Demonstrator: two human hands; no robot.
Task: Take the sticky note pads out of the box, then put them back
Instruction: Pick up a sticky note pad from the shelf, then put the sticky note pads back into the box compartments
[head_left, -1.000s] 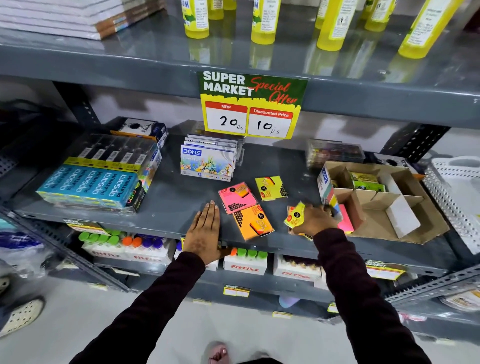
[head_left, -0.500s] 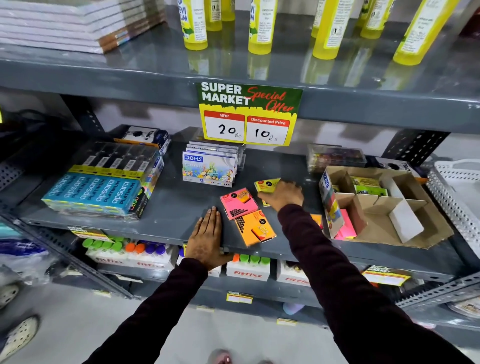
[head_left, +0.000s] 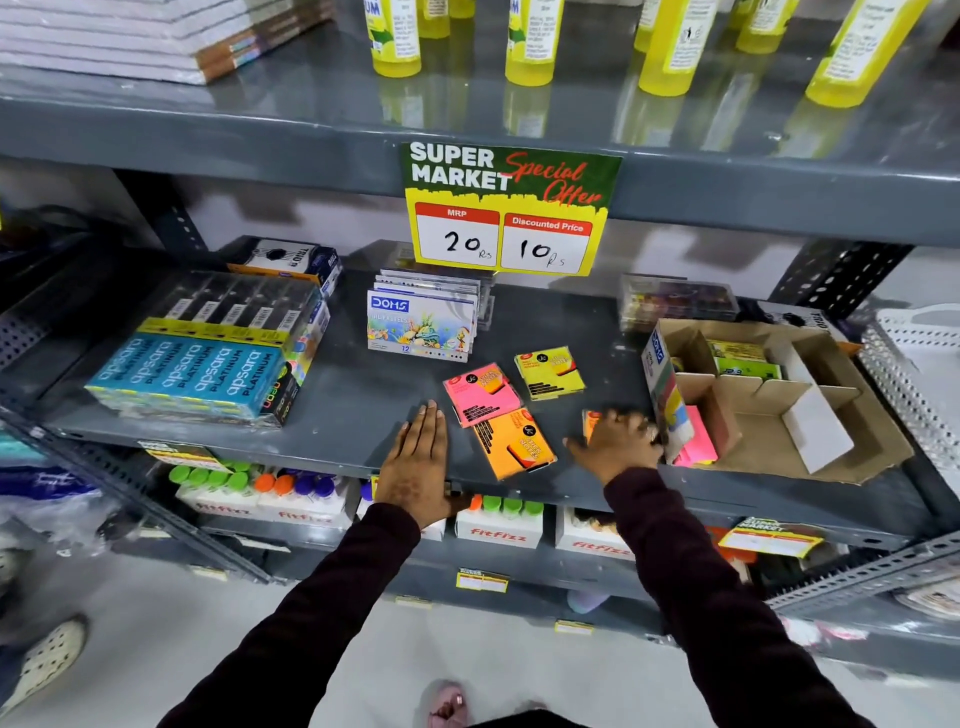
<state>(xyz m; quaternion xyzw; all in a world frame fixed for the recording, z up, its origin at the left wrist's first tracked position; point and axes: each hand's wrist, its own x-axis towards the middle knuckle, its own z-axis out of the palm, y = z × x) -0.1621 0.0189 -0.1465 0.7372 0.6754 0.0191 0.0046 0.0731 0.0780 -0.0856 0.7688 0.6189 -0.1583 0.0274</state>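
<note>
Sticky note pads are the matter here, and they are split between two places on the grey shelf (head_left: 337, 395). Largest of all is the cardboard box (head_left: 769, 447) at the right end of the shelf, open on top and divided into compartments; it holds some green and yellow pads (head_left: 737, 358) in a back compartment and a pink stack (head_left: 698, 436) at its front left corner, beside the box wall. Three pads lie out on the shelf, near each other — a pink pad (head_left: 480, 392), an orange pad (head_left: 514, 441) just in front of it, and a yellow pad (head_left: 548, 371) behind and to the right. A fourth one, orange at its edge (head_left: 589, 423), shows partly under the right hand (head_left: 618, 441), just beside the box. This hand is blurred and its fingers are spread over that pad; whether it grips the pad or only covers it, I cannot tell. The left hand (head_left: 418, 462) lies flat and open on the shelf edge, holding nothing. My judgement: the taking-out is only partly done — several pads remain inside, and the putting-back seems not yet begun.
</note>
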